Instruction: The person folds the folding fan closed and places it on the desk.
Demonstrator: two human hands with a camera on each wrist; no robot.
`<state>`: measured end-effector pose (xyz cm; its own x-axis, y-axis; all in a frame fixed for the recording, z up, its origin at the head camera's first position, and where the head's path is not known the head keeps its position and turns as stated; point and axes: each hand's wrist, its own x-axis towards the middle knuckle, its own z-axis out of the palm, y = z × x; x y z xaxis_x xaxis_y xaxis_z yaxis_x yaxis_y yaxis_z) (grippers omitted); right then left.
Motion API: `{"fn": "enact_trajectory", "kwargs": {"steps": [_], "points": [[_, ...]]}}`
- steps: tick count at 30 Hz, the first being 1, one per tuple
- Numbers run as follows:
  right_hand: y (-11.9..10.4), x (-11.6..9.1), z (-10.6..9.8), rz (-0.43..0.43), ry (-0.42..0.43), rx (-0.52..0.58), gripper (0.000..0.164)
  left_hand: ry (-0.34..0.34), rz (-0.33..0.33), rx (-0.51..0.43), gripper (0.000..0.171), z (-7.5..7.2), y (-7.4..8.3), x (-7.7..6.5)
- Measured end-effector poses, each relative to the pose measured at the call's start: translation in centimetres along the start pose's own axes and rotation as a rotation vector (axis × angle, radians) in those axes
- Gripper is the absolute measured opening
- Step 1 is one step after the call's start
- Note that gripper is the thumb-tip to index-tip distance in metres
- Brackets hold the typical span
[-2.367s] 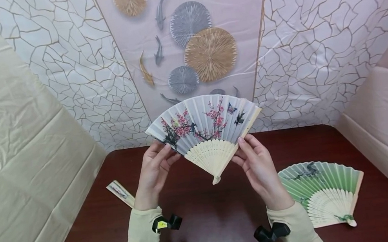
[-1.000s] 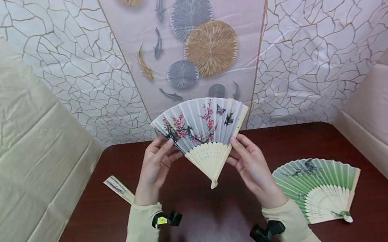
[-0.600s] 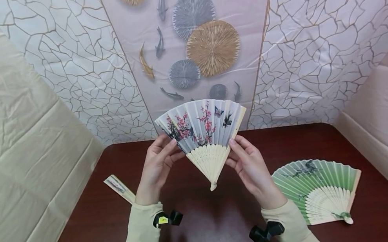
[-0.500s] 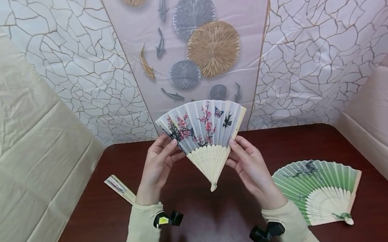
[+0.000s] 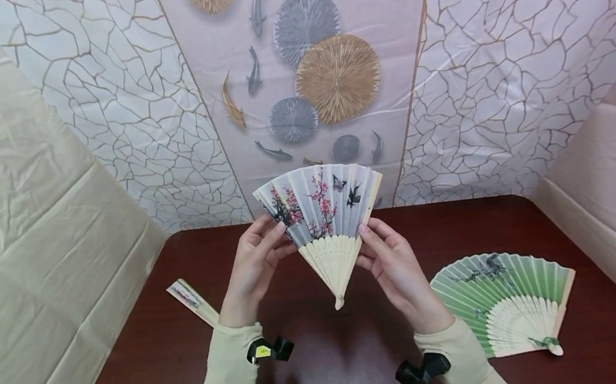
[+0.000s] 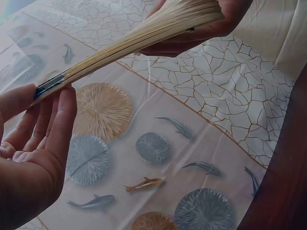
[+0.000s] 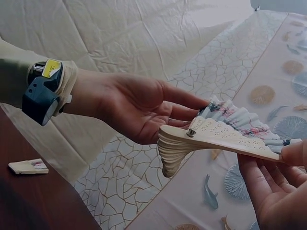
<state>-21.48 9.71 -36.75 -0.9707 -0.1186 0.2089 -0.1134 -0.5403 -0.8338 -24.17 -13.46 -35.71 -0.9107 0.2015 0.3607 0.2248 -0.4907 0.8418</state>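
A white folding fan (image 5: 316,216) with pink blossoms, a butterfly and a dark bird is held partly spread above the table, its pivot end pointing down. My left hand (image 5: 254,266) pinches its left edge between thumb and fingers. On the opposite outer rib, my right hand (image 5: 397,270) pinches with the thumb in front and fingers behind. The left wrist view shows the fan (image 6: 129,43) edge-on, its ribs bunched toward the pivot. In the right wrist view the pierced ribs and pleated cloth of the fan (image 7: 230,132) lie between both hands.
A spread green folding fan (image 5: 522,294) lies on the dark red table (image 5: 326,365) at the right, partly behind the right forearm. Beside the left wrist lies a closed fan (image 5: 192,302). Patterned cloth (image 5: 108,113) hangs behind, with cream fabric panels at both sides.
The white fan has narrowed as my hands came closer together, the right hand moving leftward and the left slightly right. The fan has also lowered a little. Both hands keep their hold.
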Motion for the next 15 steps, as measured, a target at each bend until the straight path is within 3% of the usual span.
{"fn": "enact_trajectory", "kwargs": {"steps": [15], "points": [[0.4,-0.08,0.09,0.042,-0.001,-0.057,0.015,0.03,-0.045,0.011,0.024,0.31,-0.16,0.0]]}}
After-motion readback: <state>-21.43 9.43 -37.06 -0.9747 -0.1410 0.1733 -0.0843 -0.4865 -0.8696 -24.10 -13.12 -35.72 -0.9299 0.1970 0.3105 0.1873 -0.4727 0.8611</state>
